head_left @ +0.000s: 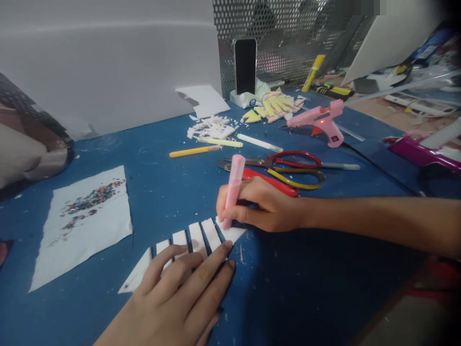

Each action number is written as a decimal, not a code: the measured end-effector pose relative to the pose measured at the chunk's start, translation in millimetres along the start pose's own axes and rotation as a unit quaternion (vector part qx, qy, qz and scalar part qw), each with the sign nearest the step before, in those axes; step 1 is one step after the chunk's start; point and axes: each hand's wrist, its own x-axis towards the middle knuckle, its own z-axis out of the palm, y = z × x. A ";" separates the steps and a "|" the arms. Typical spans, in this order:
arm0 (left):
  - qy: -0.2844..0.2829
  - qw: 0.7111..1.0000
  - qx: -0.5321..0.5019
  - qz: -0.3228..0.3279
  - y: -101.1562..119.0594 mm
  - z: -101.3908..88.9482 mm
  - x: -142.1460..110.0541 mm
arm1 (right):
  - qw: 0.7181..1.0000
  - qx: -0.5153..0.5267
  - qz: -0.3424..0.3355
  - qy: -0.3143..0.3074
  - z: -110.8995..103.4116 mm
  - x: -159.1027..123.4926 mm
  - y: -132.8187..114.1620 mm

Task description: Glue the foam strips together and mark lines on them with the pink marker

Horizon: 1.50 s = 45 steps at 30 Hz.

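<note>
My right hand (264, 204) is closed around a pink marker (233, 190), held upright with its tip on the rightmost of several white paper strips (201, 236) lying side by side on the blue table (162, 187). My left hand (180, 293) lies flat with fingers stretched out, pressing the near ends of those strips down. A white triangular piece (135, 278) sticks out to the left of that hand.
A white sheet with coloured specks (84, 221) lies at left. Scissors (288, 168), a pink glue gun (320, 122), yellow and white markers (194, 151), paper scraps (212, 129) and coloured cut pieces (273, 106) lie behind. A phone (245, 65) stands against a perforated metal panel.
</note>
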 end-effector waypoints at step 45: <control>0.013 0.999 0.025 0.025 -3.4 6.8 -7.3 | 0.995 -0.065 -0.075 -0.019 4.7 -4.3 10.1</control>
